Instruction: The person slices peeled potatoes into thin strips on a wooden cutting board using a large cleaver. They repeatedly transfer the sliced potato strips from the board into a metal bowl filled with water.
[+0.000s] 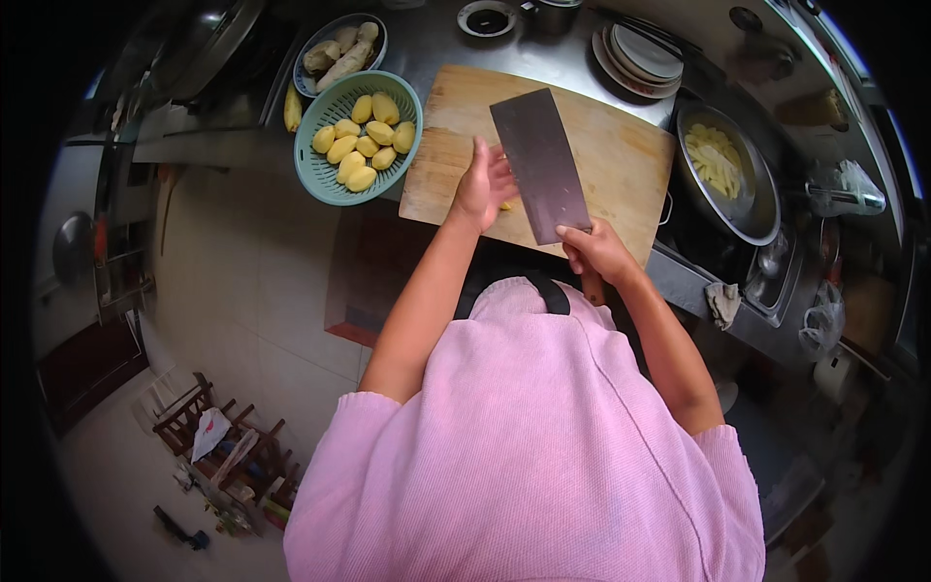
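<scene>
A broad cleaver is in my right hand, gripped near the blade's base with the wooden handle pointing down towards me. Its blade is held over a wooden cutting board. My left hand stands with fingers apart beside the blade's left side; some fingertips are hidden behind it. A small yellow piece shows on the board under that hand. Left of the board, a green plastic colander holds several peeled potatoes. Right of the board, a metal basin holds cut pale yellow pieces.
Behind the colander sits a bowl with pale root pieces. A small dish of dark liquid, a lidded metal pot and stacked plates line the counter's back. A cloth hangs at the right front edge.
</scene>
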